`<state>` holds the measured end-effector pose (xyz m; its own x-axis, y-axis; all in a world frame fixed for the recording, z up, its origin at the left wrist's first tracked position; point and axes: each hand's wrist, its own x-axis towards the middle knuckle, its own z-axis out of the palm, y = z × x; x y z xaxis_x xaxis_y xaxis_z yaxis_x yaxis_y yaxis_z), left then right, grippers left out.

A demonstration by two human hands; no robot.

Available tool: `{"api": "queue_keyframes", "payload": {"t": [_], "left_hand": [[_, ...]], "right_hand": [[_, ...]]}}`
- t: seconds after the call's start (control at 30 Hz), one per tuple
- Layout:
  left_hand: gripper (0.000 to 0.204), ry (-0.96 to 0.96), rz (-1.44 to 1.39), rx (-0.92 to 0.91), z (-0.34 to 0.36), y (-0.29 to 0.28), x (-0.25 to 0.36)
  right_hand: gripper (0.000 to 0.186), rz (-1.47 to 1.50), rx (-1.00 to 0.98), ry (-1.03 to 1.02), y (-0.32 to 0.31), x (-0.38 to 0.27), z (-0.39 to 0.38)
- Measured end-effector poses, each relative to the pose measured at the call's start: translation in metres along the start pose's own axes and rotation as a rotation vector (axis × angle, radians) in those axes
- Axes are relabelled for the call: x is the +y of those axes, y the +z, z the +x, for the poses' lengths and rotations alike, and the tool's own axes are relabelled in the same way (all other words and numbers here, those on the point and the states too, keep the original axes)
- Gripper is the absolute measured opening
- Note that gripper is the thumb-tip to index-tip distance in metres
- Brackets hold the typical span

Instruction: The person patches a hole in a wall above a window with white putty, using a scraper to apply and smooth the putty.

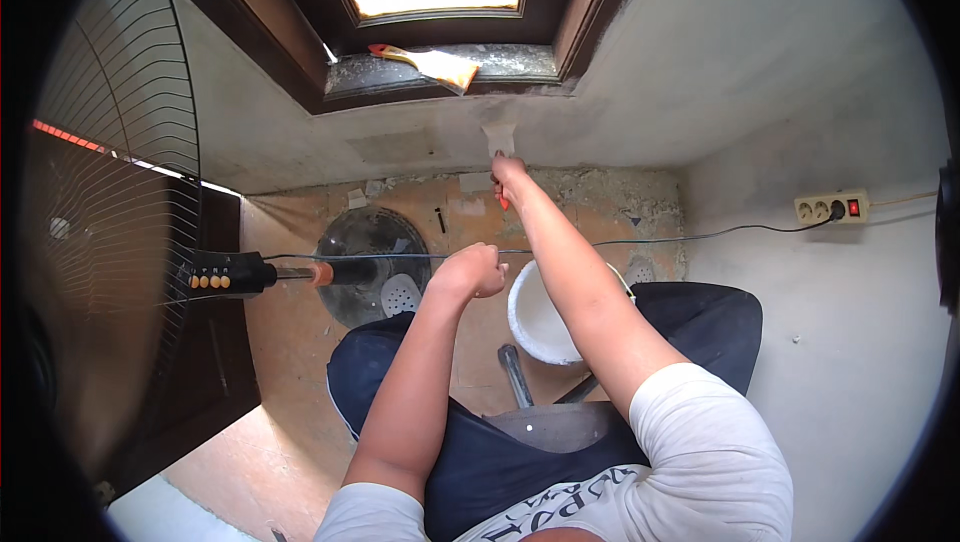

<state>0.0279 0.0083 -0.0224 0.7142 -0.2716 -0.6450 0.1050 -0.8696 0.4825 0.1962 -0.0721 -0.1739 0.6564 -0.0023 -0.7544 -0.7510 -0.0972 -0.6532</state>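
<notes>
My right hand [507, 176] reaches out to the wall below the window, its fingers closed round a putty knife with an orange handle end [504, 204]. The knife's pale, flared blade [498, 136] lies against the plaster. Nearer to me, my left hand [477, 270] hangs over the floor with curled fingers; whatever they may hold is hidden. A white bucket [516, 320] with whitish material inside stands between my knees, partly covered by my right forearm. Above the blade, a broad paintbrush [440, 66] with a yellow and red handle rests on the window sill [520, 60].
A standing fan with a wire cage [120, 72] and round black base [350, 232] is on the left. Its dark cord [690, 237] crosses behind my hands to a power strip [830, 207] on the right wall. A small dark object [440, 219] lies on the tiles.
</notes>
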Motion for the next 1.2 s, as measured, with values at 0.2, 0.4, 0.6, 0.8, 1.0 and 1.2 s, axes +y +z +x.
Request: {"api": "queue_keyframes", "payload": {"t": [0.2,0.4,0.6,0.8,1.0,1.2], "left_hand": [[0.034,-0.032,0.013,-0.042,-0.003,-0.005,0.003],[0.037,-0.030,0.040,-0.056,-0.002,-0.006,0.003],[0.039,-0.045,0.021,-0.043,-0.008,-0.004,0.002],[0.039,-0.030,0.042,-0.049,-0.007,-0.005,0.005],[0.039,-0.029,0.050,-0.051,-0.007,-0.004,0.005],[0.038,-0.045,0.014,-0.048,-0.008,-0.005,-0.001]], "right_hand": [[0.031,0.318,-0.249,0.231,0.001,-0.012,-0.016],[0.033,0.375,-0.231,-0.298,0.011,-0.035,-0.058],[0.031,0.244,-0.359,-0.417,-0.015,-0.027,-0.097],[0.035,0.249,-0.280,-0.277,-0.019,-0.005,-0.073],[0.028,0.019,-0.072,-0.272,0.007,-0.004,-0.015],[0.034,-0.032,-0.065,0.026,0.009,-0.012,0.004]]}}
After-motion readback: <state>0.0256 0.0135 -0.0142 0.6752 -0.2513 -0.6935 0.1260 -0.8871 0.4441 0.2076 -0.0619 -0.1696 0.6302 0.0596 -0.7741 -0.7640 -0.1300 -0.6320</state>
